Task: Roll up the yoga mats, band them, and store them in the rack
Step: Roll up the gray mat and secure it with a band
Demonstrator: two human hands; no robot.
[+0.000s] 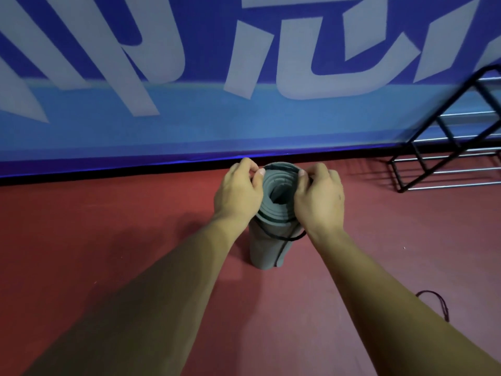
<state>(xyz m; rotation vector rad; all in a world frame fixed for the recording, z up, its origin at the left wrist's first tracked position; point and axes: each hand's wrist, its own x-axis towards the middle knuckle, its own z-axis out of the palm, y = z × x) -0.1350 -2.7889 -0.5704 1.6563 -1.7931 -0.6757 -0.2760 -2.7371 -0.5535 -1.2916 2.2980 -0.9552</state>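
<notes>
We had the rolled grey yoga mat standing on end on the red floor, near the blue banner. Our left hand and right hand flanked its top rim, each pinching the black band looped loosely round the roll. The rack stood well apart, to the right.

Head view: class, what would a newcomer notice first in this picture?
A rolled grey mat stands upright on the red floor at centre, the left hand and right hand pinching a black band around its top. Behind runs a blue banner with huge pale characters; a black rack stands at far right.
</notes>
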